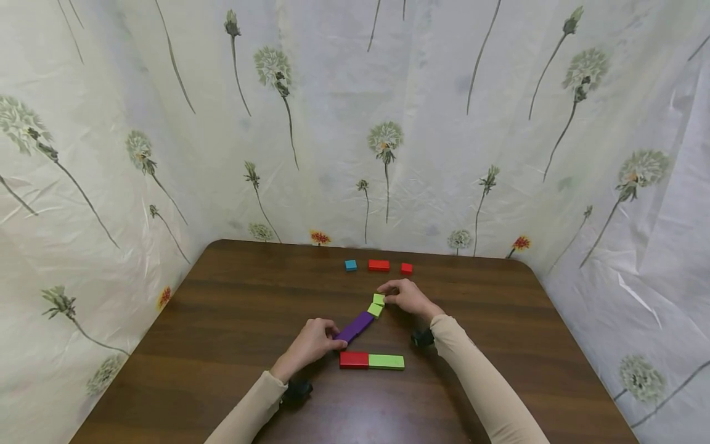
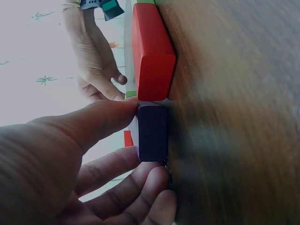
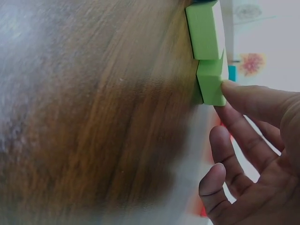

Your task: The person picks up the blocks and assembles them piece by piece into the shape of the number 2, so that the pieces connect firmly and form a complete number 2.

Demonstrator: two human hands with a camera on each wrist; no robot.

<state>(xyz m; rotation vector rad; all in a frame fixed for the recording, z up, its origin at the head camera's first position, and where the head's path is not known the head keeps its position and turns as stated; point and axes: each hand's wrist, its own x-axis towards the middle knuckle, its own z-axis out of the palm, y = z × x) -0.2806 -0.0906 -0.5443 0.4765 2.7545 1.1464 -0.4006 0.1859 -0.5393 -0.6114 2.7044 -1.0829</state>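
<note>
A long purple block [image 1: 355, 328] lies slanted on the table, its near end pinched by my left hand [image 1: 310, 342]. In the left wrist view, the thumb and fingers sit on opposite sides of the purple block's end [image 2: 153, 133]. Two small green blocks continue the row: one [image 1: 375, 310] by the purple block's far end, the other [image 1: 379, 299] beyond it, at a slightly different angle. My right hand [image 1: 409, 297] pinches that farthest green block between thumb and index finger, the other fingers loosely bent. Closer to me, a red block [image 1: 354, 360] lies end to end with a longer green block [image 1: 386, 362].
Toward the back of the brown wooden table [image 1: 233, 296] lie a small blue block [image 1: 350, 265], a red block [image 1: 379, 265] and a smaller red one [image 1: 407, 269]. A flower-patterned curtain [image 1: 333, 123] hangs behind and along both sides. Each wrist carries a black device.
</note>
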